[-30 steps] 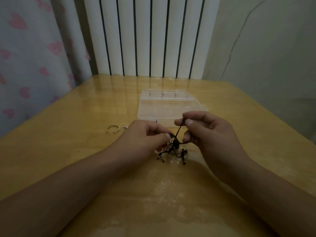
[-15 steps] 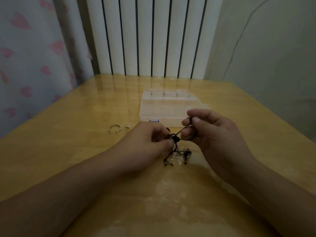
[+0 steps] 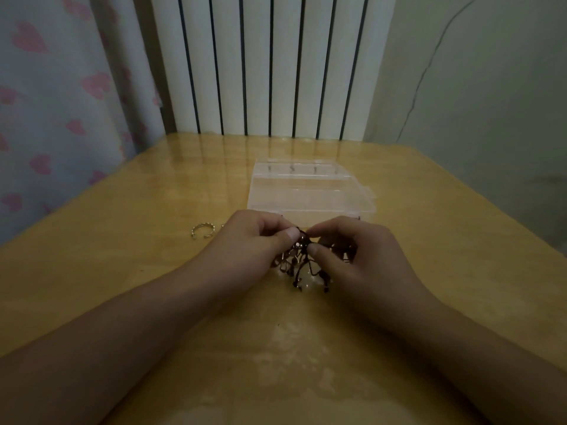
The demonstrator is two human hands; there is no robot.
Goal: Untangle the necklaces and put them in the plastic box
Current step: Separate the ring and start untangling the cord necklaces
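Necklaces (image 3: 302, 259), tangled in a dark knot, hang just in front of the plastic box (image 3: 310, 191) above the desk (image 3: 122, 271), pinched in the fingertip grip of left hand (image 3: 254, 240) and right hand (image 3: 356, 256).

Mid-frame on table (image 3: 122, 286): tangled necklaces (image 3: 302, 262); plastic box (image 3: 306, 191) just above; bracelet (image 3: 202, 231) at left.

Illumination is dim and even, with a warm-green cast. The glossy table (image 3: 129, 271) carries pale glare patches toward 6 o'clock and reflected radiator (image 3: 260, 65) stripes toward 12 o'clock. Shadows are soft. Wide-angle distortion bends the edges. Fine detail is soft and noisy.
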